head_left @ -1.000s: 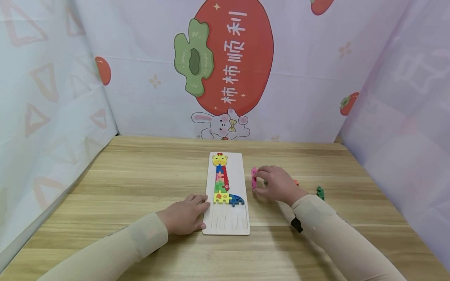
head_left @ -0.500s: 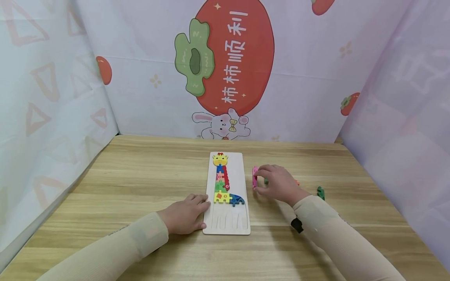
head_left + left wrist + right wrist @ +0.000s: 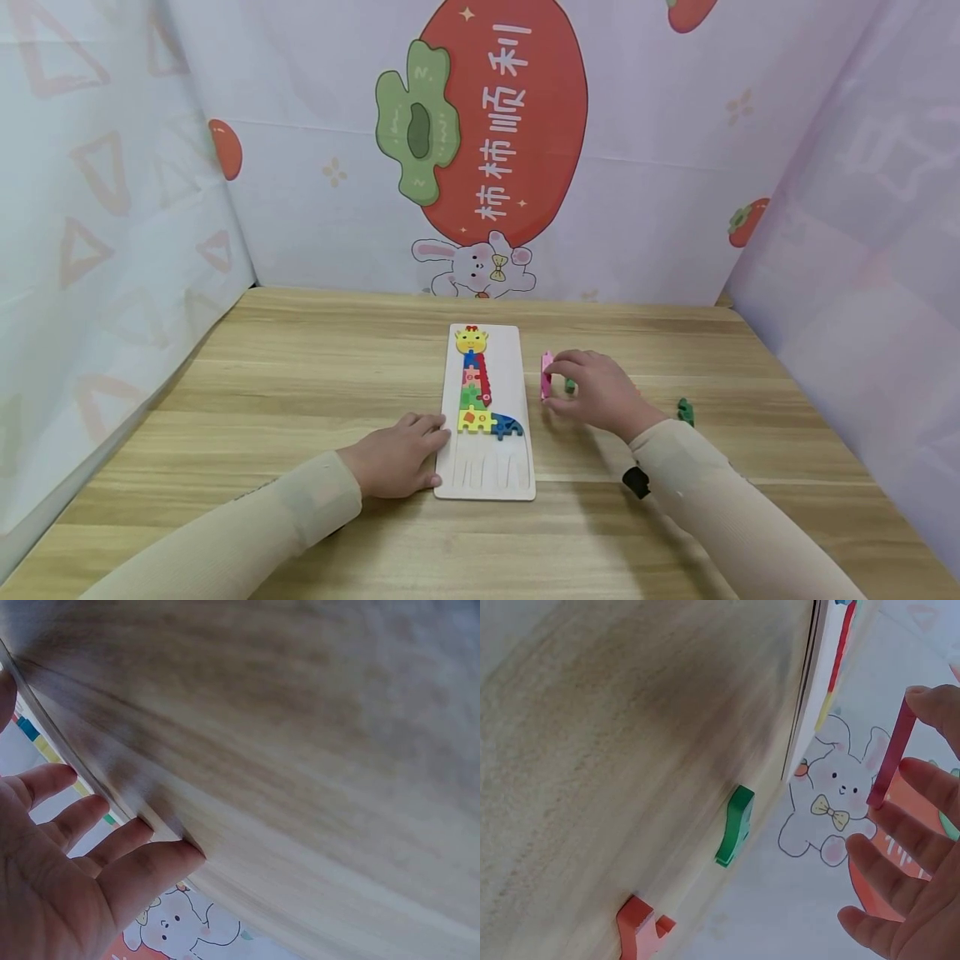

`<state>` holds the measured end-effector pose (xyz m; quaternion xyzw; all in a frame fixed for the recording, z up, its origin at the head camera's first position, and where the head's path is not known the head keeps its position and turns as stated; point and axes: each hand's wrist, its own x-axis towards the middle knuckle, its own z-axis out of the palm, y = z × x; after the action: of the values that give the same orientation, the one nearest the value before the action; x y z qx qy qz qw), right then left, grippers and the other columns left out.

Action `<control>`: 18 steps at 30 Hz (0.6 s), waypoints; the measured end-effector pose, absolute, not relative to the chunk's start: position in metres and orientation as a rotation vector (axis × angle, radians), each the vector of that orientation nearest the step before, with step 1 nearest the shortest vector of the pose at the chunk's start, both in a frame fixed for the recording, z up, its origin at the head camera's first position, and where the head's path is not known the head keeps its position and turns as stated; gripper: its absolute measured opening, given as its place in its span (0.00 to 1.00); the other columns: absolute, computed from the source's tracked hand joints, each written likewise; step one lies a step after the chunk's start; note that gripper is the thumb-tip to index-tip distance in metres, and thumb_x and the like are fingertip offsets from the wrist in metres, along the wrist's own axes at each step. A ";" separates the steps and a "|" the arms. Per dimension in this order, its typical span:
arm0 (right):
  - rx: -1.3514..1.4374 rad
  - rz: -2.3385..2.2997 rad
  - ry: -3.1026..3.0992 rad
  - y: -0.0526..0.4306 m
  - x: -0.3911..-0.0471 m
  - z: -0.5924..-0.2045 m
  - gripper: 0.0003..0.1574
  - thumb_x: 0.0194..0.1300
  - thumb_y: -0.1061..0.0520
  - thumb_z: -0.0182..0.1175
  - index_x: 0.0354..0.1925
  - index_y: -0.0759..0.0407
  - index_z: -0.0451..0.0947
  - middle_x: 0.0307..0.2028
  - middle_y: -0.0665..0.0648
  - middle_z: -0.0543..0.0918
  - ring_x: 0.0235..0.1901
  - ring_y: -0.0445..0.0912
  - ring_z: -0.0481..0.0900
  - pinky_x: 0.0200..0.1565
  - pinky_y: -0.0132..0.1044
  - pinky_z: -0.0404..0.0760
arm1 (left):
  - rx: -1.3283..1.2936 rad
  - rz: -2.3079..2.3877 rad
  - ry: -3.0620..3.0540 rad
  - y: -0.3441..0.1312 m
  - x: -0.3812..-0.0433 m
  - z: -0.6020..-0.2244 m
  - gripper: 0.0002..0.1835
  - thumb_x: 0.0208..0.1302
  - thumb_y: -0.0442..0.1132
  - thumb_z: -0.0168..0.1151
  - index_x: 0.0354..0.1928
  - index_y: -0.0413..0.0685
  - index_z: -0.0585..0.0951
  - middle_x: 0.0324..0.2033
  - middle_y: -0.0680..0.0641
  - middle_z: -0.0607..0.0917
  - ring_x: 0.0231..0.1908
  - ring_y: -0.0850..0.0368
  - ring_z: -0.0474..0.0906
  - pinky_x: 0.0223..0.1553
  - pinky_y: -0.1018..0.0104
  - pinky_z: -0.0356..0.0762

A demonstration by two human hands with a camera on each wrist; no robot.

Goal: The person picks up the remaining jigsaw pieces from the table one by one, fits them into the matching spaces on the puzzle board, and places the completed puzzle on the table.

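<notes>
The board [image 3: 510, 354] should be steadied by the relaxed left hand [image 3: 394, 457]; the pink piece [image 3: 545, 383], pinched by the right hand [image 3: 600, 393], turned flat.

The pink piece [image 3: 892, 754] I pinch looks like painted wood, smooth and flat-sided. My board [image 3: 487, 490] is pale, bare wood, smooth and matt. The table [image 3: 337, 342] shows wood grain under a soft sheen. The green piece [image 3: 736, 825] and orange piece [image 3: 636, 930] look smoothly painted. My 2 sleeves [image 3: 225, 533] are matt cloth; the backdrop [image 3: 637, 217] is printed, lightly creased cloth.
</notes>
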<state>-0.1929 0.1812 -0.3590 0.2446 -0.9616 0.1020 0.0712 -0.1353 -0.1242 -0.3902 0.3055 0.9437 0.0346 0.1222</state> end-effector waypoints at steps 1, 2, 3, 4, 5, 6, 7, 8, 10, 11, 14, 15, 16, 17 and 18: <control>0.733 0.306 -2.889 0.181 -0.193 -0.359 0.27 0.54 0.42 0.71 0.50 0.52 0.83 0.54 0.58 0.80 0.55 0.56 0.76 0.58 0.56 0.72 | 0.889 0.101 2.754 -0.124 -0.135 -0.390 0.35 0.62 0.57 0.62 0.67 0.50 0.70 0.67 0.45 0.67 0.64 0.47 0.64 0.58 0.56 0.74; 0.730 0.309 -2.888 0.181 -0.193 -0.359 0.27 0.54 0.43 0.71 0.49 0.52 0.83 0.54 0.58 0.80 0.55 0.56 0.76 0.58 0.56 0.72 | 0.887 0.099 2.754 -0.124 -0.135 -0.390 0.35 0.62 0.57 0.63 0.67 0.50 0.70 0.67 0.46 0.67 0.64 0.47 0.64 0.58 0.56 0.74; 0.728 0.310 -2.887 0.181 -0.192 -0.359 0.26 0.54 0.43 0.71 0.49 0.52 0.83 0.54 0.58 0.80 0.55 0.56 0.76 0.58 0.56 0.72 | 0.885 0.100 2.754 -0.124 -0.136 -0.390 0.35 0.62 0.57 0.63 0.67 0.50 0.70 0.67 0.46 0.67 0.65 0.47 0.64 0.58 0.56 0.74; 0.724 0.312 -2.888 0.181 -0.192 -0.359 0.26 0.54 0.43 0.71 0.49 0.52 0.83 0.54 0.58 0.80 0.55 0.56 0.76 0.58 0.56 0.72 | 0.883 0.101 2.754 -0.124 -0.136 -0.390 0.35 0.62 0.57 0.63 0.67 0.50 0.70 0.67 0.46 0.67 0.65 0.47 0.64 0.58 0.56 0.74; 0.719 0.315 -2.889 0.181 -0.192 -0.359 0.26 0.54 0.43 0.71 0.49 0.51 0.83 0.54 0.58 0.80 0.55 0.56 0.76 0.58 0.56 0.72 | 0.882 0.102 2.754 -0.124 -0.135 -0.390 0.35 0.62 0.57 0.63 0.67 0.50 0.70 0.67 0.46 0.67 0.65 0.47 0.64 0.58 0.56 0.74; 0.715 0.316 -2.890 0.180 -0.192 -0.359 0.26 0.54 0.42 0.71 0.49 0.51 0.83 0.54 0.57 0.80 0.55 0.56 0.76 0.58 0.56 0.72 | 0.880 0.103 2.753 -0.124 -0.135 -0.390 0.35 0.62 0.57 0.63 0.67 0.50 0.70 0.67 0.46 0.67 0.65 0.47 0.64 0.58 0.56 0.74; 0.711 0.319 -2.892 0.180 -0.191 -0.358 0.26 0.54 0.43 0.71 0.49 0.51 0.83 0.54 0.57 0.80 0.55 0.56 0.76 0.58 0.56 0.72 | 0.877 0.106 2.753 -0.124 -0.135 -0.390 0.35 0.62 0.57 0.63 0.67 0.50 0.70 0.67 0.46 0.67 0.65 0.47 0.64 0.58 0.56 0.74; 0.709 0.323 -2.892 0.180 -0.191 -0.358 0.26 0.54 0.43 0.71 0.49 0.51 0.83 0.54 0.57 0.80 0.55 0.56 0.76 0.58 0.56 0.72 | 0.876 0.107 2.753 -0.124 -0.135 -0.389 0.35 0.62 0.57 0.63 0.67 0.50 0.70 0.67 0.46 0.67 0.65 0.47 0.64 0.59 0.56 0.74; 0.708 0.328 -2.892 0.180 -0.190 -0.357 0.26 0.54 0.43 0.71 0.50 0.51 0.83 0.54 0.57 0.80 0.55 0.56 0.76 0.58 0.56 0.72 | 0.872 0.112 2.752 -0.123 -0.135 -0.389 0.35 0.62 0.56 0.63 0.67 0.50 0.70 0.67 0.46 0.67 0.65 0.47 0.64 0.59 0.56 0.74; 0.710 0.331 -2.891 0.180 -0.190 -0.357 0.26 0.54 0.43 0.71 0.50 0.51 0.83 0.54 0.57 0.80 0.55 0.56 0.76 0.58 0.56 0.72 | 0.871 0.115 2.752 -0.123 -0.135 -0.389 0.35 0.62 0.56 0.63 0.67 0.50 0.70 0.67 0.46 0.67 0.65 0.47 0.64 0.59 0.55 0.73; 0.720 0.332 -2.885 0.179 -0.188 -0.356 0.26 0.54 0.42 0.71 0.49 0.50 0.83 0.54 0.57 0.80 0.55 0.56 0.76 0.58 0.56 0.73 | 0.870 0.115 2.753 -0.123 -0.134 -0.388 0.34 0.62 0.56 0.63 0.67 0.50 0.70 0.67 0.46 0.67 0.65 0.47 0.64 0.59 0.55 0.73; 0.725 0.331 -2.882 0.179 -0.188 -0.356 0.25 0.54 0.42 0.71 0.49 0.50 0.83 0.54 0.57 0.80 0.55 0.56 0.76 0.58 0.55 0.73 | 0.870 0.113 2.754 -0.123 -0.134 -0.388 0.34 0.62 0.56 0.63 0.67 0.50 0.70 0.67 0.46 0.67 0.65 0.47 0.64 0.59 0.55 0.73; 0.728 0.331 -2.879 0.179 -0.187 -0.355 0.25 0.54 0.42 0.71 0.49 0.50 0.83 0.54 0.57 0.80 0.55 0.55 0.76 0.57 0.55 0.73 | 0.871 0.112 2.754 -0.123 -0.134 -0.388 0.34 0.62 0.56 0.63 0.67 0.50 0.70 0.67 0.46 0.67 0.65 0.47 0.64 0.59 0.55 0.73; 0.734 0.332 -2.875 0.178 -0.187 -0.355 0.25 0.54 0.43 0.71 0.49 0.50 0.83 0.53 0.57 0.80 0.55 0.55 0.76 0.57 0.55 0.73 | 0.873 0.108 2.755 -0.123 -0.134 -0.388 0.34 0.62 0.57 0.63 0.67 0.50 0.70 0.67 0.46 0.67 0.65 0.47 0.64 0.59 0.55 0.73; 0.736 0.332 -2.872 0.178 -0.186 -0.355 0.25 0.54 0.43 0.71 0.49 0.50 0.83 0.53 0.56 0.80 0.54 0.55 0.76 0.57 0.55 0.73 | 0.874 0.105 2.756 -0.123 -0.134 -0.388 0.34 0.62 0.57 0.63 0.67 0.50 0.70 0.67 0.46 0.67 0.65 0.47 0.64 0.59 0.55 0.73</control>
<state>-0.1861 0.1781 -0.3552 0.2460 -0.9596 0.1108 0.0792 -0.1345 -0.1234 -0.3885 0.2997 0.9453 0.0361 0.1240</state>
